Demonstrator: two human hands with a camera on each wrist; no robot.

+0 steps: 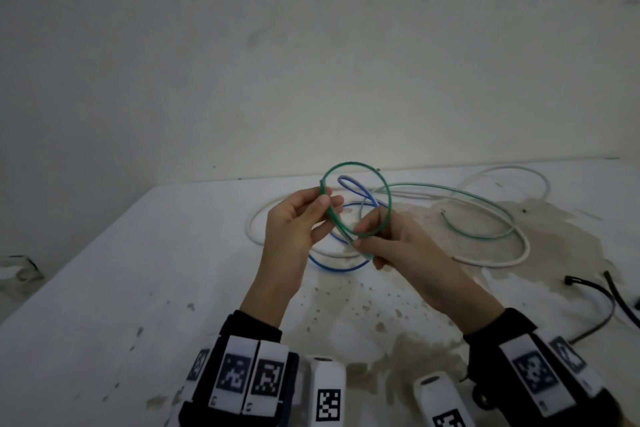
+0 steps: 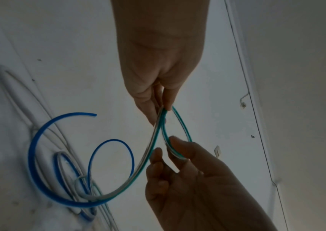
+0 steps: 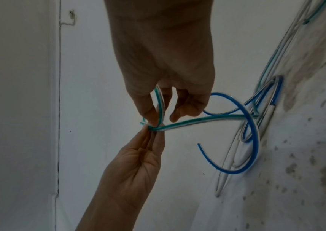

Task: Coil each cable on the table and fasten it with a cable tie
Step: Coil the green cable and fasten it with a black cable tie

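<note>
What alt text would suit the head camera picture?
Two hands, left hand and right hand, hold a loop of green cable above a stained white table. Blue cable and white cable lie loose behind.

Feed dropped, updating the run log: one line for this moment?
stage: coiling | left hand: pinches thin green cable loop | right hand: pinches same loop | thin blue cable, white cable: loose on white table

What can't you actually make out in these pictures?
- Head view: the black cable ties at the table's right run off the frame edge.
- Left wrist view: the green cable is motion-blurred where it sweeps down to the blue cable.
- Right wrist view: the right hand hides its own pinch.
</note>
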